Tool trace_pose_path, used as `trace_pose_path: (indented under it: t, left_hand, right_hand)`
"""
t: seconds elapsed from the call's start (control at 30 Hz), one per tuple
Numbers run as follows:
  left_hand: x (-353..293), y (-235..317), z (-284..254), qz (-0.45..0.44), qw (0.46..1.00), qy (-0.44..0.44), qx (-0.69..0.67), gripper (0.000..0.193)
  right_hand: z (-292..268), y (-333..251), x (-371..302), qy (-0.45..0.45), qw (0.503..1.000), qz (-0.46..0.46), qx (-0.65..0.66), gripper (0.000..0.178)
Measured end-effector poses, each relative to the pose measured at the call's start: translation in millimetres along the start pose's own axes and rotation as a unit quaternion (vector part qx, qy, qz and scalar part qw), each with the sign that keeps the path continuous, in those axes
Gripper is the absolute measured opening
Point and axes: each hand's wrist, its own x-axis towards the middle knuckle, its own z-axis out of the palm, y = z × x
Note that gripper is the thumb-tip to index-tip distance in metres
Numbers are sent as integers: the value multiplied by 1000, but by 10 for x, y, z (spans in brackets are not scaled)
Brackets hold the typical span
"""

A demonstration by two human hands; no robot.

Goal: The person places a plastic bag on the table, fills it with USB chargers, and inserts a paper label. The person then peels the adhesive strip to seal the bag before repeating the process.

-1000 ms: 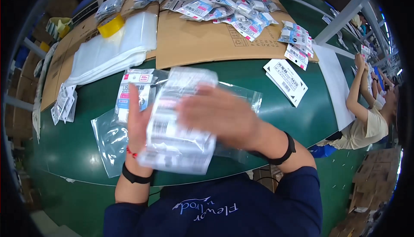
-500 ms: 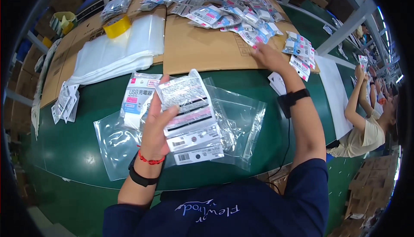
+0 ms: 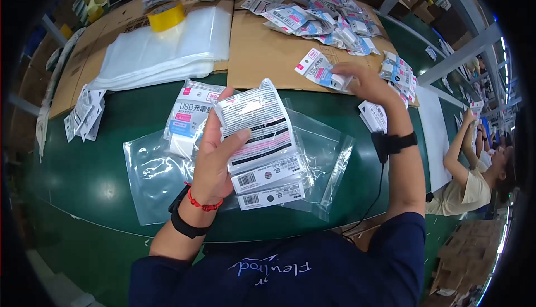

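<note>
My left hand (image 3: pixel 215 159) is closed on a small stack of charger packets (image 3: pixel 259 125), their printed backs turned up and barcode ends toward me. Under that stack lies a clear plastic bag (image 3: pixel 326 156), flat on the green table. Another charger packet (image 3: pixel 187 114), front side up, rests on the bag just left of my fingers. My right hand (image 3: pixel 365 82) grips the right end of a single charger packet (image 3: pixel 321 71) over the cardboard's near edge; its fingertips are partly hidden.
Many charger packets (image 3: pixel 312 11) are heaped on the cardboard (image 3: pixel 262 64) at the back. Clear bags (image 3: pixel 162 56) lie stacked at left under a yellow tape roll (image 3: pixel 166 18). White cards (image 3: pixel 85 114) sit far left, more cards (image 3: pixel 373 116) near my right wrist. A co-worker (image 3: pixel 466 167) stands at right.
My right hand has drawn one charger packet away from the heap toward me. The left hand still holds its stack. The whole view has shifted slightly.
</note>
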Motion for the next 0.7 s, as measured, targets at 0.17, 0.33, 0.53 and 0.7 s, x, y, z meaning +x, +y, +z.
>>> trace_pose_path:
  t: [0.17, 0.33, 0.53, 0.7]
  left_hand:
    - [-3, 3, -54, -3, 1000, -1, -16, 70]
    - [0, 1, -58, 10, 999, -15, -37, 70]
    - [-12, -2, -19, 25, 999, -25, -19, 68]
    - [-11, -31, -27, 29, 999, -24, 0, 67]
  right_hand:
    - [219, -282, -123, 82, 989, -21, -124, 46]
    - [385, -337, -225, 124, 978, -18, -164, 55]
    - [451, -252, -192, 178, 953, -59, -238, 54]
    - [413, -479, -316, 220, 971, 66, 72, 47]
